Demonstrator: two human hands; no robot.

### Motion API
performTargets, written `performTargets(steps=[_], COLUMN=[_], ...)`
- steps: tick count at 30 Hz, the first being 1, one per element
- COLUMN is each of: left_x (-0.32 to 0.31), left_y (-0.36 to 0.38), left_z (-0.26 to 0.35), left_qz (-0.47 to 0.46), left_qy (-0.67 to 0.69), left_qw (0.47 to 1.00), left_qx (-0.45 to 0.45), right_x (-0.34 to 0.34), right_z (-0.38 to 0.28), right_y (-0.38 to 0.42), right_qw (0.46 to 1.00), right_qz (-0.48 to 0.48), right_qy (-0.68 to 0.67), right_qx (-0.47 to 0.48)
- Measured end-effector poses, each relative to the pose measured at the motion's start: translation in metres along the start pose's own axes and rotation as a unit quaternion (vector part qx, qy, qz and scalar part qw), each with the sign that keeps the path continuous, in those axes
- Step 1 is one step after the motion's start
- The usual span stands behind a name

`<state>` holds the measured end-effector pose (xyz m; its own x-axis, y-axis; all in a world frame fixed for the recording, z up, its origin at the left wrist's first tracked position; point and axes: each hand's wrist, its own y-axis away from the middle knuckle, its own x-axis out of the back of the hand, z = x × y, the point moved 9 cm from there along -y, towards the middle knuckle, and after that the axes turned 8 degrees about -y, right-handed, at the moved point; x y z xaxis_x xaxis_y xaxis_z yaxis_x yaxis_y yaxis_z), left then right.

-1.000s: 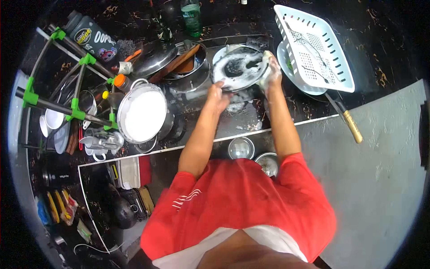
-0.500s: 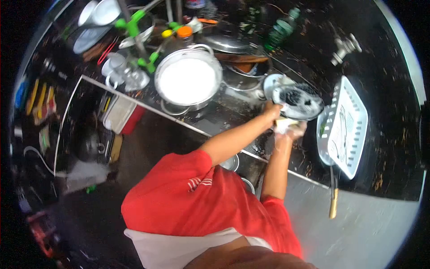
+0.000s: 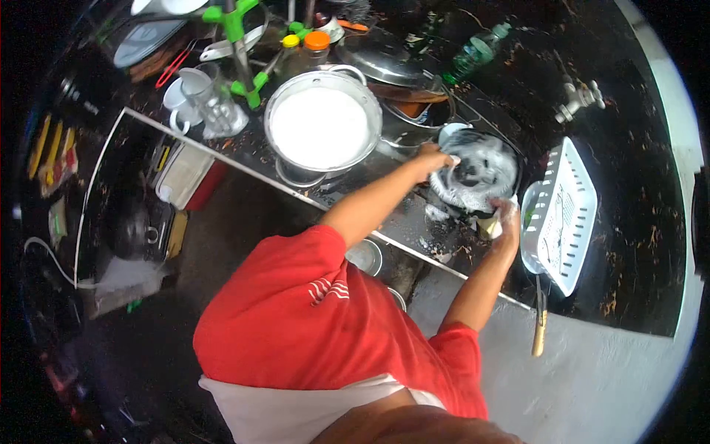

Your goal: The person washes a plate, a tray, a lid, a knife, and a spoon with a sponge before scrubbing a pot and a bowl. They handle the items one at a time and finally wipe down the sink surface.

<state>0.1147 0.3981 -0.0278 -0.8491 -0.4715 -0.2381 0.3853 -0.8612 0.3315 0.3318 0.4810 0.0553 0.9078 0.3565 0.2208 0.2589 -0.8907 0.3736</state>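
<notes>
A dark round pan (image 3: 479, 170), its face covered in white suds, is tipped up above the counter. My left hand (image 3: 435, 161) grips its left rim, thumb over the edge. At the lower right of the pan is my right hand (image 3: 506, 213), suds on its fingers, closed on a yellowish sponge (image 3: 488, 226). The right fingers touch the pan's rim. Behind the pan, a pale dish (image 3: 452, 133) shows only in part.
A large pot (image 3: 322, 126) of white contents stands to the left. On the right are a white slotted basket (image 3: 584, 214) and a knife (image 3: 540, 333) reaching past the counter edge. Behind lie a tap (image 3: 579, 100), a green bottle (image 3: 479, 52) and a metal lid (image 3: 384, 59).
The pan has turned so its sudsy face shows more fully. My right hand has moved right and slightly down along the rim with the sponge; my left hand has shifted a little left.
</notes>
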Motion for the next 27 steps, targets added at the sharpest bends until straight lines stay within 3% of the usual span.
performTargets(steps=[2,3,4,6,8,9,10,12,13,14,16,17,18,20,22,23,24,26,27], left_x=[-0.021,-0.034,-0.031,-0.039,-0.050,-0.045,-0.045,-0.044,-0.041,-0.026,-0.016,-0.003,0.007,0.004,0.008,0.012,0.016,0.031,0.035], left_y=[-0.029,-0.011,-0.003,0.010,-0.026,-0.019,0.016,0.006,-0.032,-0.004,-0.002,0.005,0.020,0.040,0.044,0.046,0.050,0.067,0.073], left_z=[-0.034,-0.028,-0.029,-0.024,-0.060,-0.063,-0.034,-0.052,-0.091,-0.084,-0.080,-0.060,-0.035,-0.003,-0.003,0.001,0.005,0.014,0.015], left_qz=[-0.094,-0.139,-0.043,0.011,0.113,0.185,0.167,0.129,0.107,0.187,0.158,0.137,0.115,-0.020,-0.061,-0.052,-0.042,0.008,0.004], left_qy=[0.203,0.308,0.251,0.319,0.419,0.374,0.357,0.339,0.356,0.268,0.279,0.192,0.106,0.069,0.043,0.059,0.077,0.061,0.036], left_qw=[0.975,0.938,0.959,0.938,0.894,0.899,0.905,0.918,0.919,0.933,0.943,0.971,0.988,0.997,0.997,0.997,0.996,0.997,0.999], left_qx=[0.020,0.074,0.126,0.135,0.112,0.133,0.161,0.161,0.129,0.153,0.090,0.042,-0.003,0.012,0.032,0.006,-0.021,-0.040,-0.040], right_x=[0.007,0.012,0.021,0.013,-0.028,-0.040,-0.048,-0.061,-0.060,-0.063,-0.047,-0.039,-0.027,-0.014,-0.014,0.000,0.014,0.034,0.048], right_z=[-0.019,-0.019,-0.025,-0.026,-0.051,-0.029,-0.008,-0.021,-0.025,-0.021,0.031,0.030,0.029,0.036,0.001,-0.012,-0.032,-0.024,-0.021], right_y=[-0.021,-0.041,-0.058,-0.050,0.001,-0.007,-0.017,0.009,0.018,0.014,-0.035,-0.035,-0.025,-0.026,-0.008,-0.001,0.032,0.028,0.033], right_qw=[0.992,0.982,0.966,0.930,0.914,0.923,0.917,0.914,0.931,0.945,0.985,0.986,0.996,0.976,0.985,0.984,0.959,0.929,0.927], right_qz=[-0.021,0.024,0.071,0.166,0.225,0.211,0.191,0.125,0.153,0.098,-0.003,-0.043,-0.032,-0.107,-0.047,0.030,0.160,0.238,0.252], right_qy=[0.063,0.077,0.095,-0.179,0.067,-0.054,-0.171,-0.236,-0.148,-0.119,-0.080,-0.041,-0.020,-0.188,-0.137,0.061,0.164,0.086,0.082], right_qx=[0.110,0.171,0.230,0.276,0.330,0.318,0.305,0.306,0.297,0.289,0.153,0.153,0.076,-0.032,0.091,0.166,0.165,0.270,0.266])
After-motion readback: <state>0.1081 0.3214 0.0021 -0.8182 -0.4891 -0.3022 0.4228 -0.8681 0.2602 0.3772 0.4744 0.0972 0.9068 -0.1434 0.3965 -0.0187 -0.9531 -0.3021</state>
